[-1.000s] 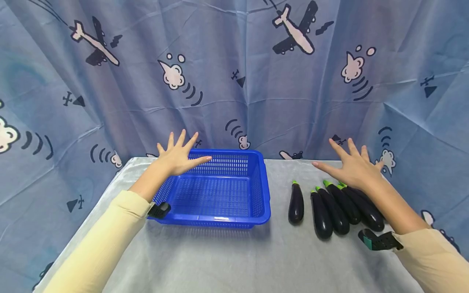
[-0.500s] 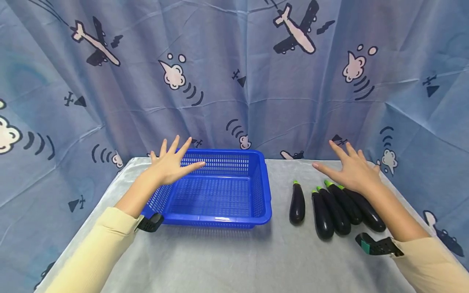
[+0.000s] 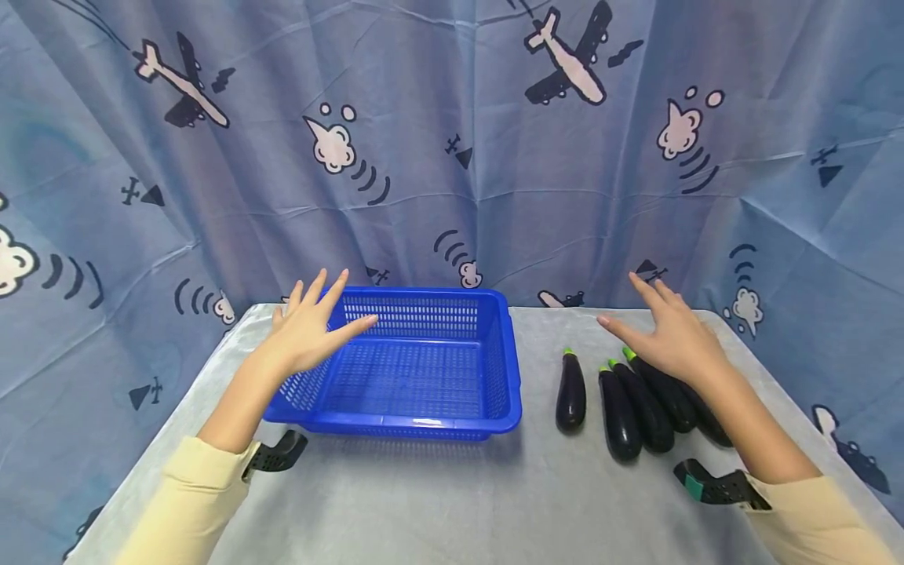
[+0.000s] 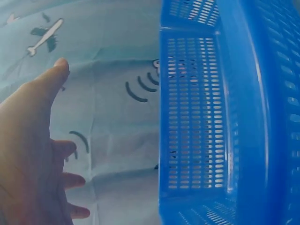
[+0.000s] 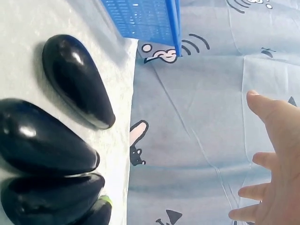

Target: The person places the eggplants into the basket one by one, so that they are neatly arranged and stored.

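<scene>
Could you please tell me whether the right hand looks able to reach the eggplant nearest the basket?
Probably yes: the right hand holds nothing, and that eggplant lies apart from the other eggplants with nothing covering it.

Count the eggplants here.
5 in view: a lone eggplant right of the blue basket, then a second, third, fourth and fifth clustered farther right. The right arm partly covers the fifth and may hide more.

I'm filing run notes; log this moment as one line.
left hand: hovers near basket; right hand: hovers near eggplants; held: nothing; eggplants: on table
</scene>
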Tool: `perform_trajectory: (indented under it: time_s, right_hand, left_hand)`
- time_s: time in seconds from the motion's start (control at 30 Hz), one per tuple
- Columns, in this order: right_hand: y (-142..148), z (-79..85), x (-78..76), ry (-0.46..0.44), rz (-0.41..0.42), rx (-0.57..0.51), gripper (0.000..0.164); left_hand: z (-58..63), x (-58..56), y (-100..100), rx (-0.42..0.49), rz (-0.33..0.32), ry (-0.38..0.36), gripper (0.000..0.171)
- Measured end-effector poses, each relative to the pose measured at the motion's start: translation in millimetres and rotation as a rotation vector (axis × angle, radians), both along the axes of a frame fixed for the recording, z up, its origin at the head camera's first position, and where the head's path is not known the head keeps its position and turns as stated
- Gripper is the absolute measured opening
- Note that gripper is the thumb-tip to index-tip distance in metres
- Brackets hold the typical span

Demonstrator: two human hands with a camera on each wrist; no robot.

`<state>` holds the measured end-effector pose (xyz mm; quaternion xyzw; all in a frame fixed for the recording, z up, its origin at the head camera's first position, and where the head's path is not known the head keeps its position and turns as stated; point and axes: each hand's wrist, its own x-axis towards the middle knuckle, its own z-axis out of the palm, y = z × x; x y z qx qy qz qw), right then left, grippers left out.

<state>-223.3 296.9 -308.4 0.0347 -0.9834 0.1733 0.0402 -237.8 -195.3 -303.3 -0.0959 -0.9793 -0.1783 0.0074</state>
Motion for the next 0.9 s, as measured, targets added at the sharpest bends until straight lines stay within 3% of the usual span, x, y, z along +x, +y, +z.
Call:
perform_trajectory:
  time_s: [0.43,0.63,0.9]
  right_hand:
    - [-12.8,-9.7,6.8,0.105,0.002,-0.096,0.096]
    - [-16.7,-16.2,8.4,0.152,-0.014,-0.113,0.091]
    - [-19.8,-25.2,9.3,0.187,-0.028,-0.183,0.085]
  left_hand:
    - [1.2,15.9,-23.7,0.134,0.059,0.098,0.092]
    - [-5.5,20.2,-35.3,0.195,0.089,0.162,0.085]
    - [-17.3,25.4,-51.7,0.249,0.136,0.154,0.079]
